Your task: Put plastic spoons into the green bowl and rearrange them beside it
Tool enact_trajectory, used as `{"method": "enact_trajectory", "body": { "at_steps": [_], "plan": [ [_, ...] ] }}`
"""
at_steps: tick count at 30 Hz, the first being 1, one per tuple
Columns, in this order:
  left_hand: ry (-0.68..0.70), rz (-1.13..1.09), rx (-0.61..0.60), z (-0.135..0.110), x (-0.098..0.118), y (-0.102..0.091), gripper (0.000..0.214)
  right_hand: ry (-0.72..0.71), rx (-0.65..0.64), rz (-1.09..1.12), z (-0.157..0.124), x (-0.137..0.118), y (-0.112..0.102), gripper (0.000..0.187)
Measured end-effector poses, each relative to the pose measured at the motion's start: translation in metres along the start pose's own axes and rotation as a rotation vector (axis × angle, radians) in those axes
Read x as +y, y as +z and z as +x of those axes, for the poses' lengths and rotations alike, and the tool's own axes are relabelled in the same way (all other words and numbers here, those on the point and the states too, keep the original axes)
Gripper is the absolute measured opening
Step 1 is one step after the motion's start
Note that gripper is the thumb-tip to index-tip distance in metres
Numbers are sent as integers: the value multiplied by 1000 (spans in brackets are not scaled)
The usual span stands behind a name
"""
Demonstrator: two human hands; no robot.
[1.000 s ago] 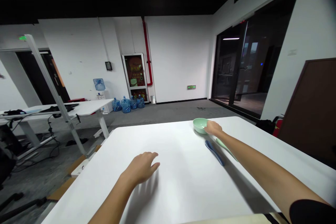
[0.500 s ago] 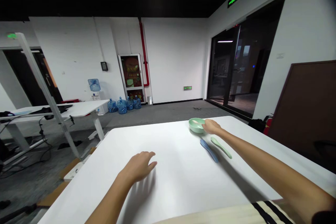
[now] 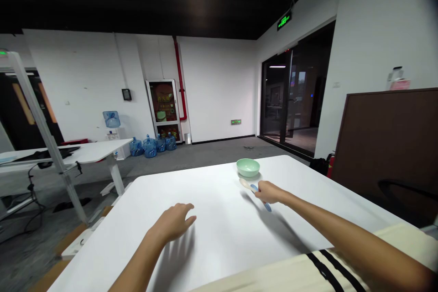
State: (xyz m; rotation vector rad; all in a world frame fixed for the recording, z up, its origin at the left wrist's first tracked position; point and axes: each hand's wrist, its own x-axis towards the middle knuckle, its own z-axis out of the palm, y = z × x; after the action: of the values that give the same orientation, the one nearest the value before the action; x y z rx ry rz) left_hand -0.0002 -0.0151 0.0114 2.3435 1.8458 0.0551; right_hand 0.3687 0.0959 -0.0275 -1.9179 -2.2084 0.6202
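My right hand (image 3: 270, 192) is closed on the handle of a cream spoon (image 3: 245, 184), whose bowl end points left above the table. Under that hand a blue spoon (image 3: 267, 207) lies on the white table (image 3: 219, 237), partly covered by my fingers. The green spoon is hidden from view, behind my hand or arm. Just beyond the spoons stands a light green bowl (image 3: 248, 168), upright near the far edge. Over the left part of the table my left hand (image 3: 176, 222) hovers with fingers apart, holding nothing.
Left of my table is another white desk (image 3: 116, 144) with a metal post (image 3: 48, 132) and cables. Blue water bottles (image 3: 149, 147) stand on the floor by the wall. A brown partition (image 3: 383, 141) rises on the right, near a dark glass door (image 3: 290, 96).
My right hand has lifted the cream spoon out of the green bowl and drawn it back towards me, over the blue spoon. My left hand stays open. The view has turned slightly right.
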Motion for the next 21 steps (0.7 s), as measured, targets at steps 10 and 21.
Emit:
{"method": "enact_trajectory", "body": {
  "at_steps": [10, 21],
  "plan": [
    [-5, -9, 10, 4, -3, 4, 56, 64, -46, -10, 8, 6, 33, 10],
    [-16, -2, -20, 4, -1, 2, 58, 95, -94, -31, 2, 6, 33, 23]
  ]
}}
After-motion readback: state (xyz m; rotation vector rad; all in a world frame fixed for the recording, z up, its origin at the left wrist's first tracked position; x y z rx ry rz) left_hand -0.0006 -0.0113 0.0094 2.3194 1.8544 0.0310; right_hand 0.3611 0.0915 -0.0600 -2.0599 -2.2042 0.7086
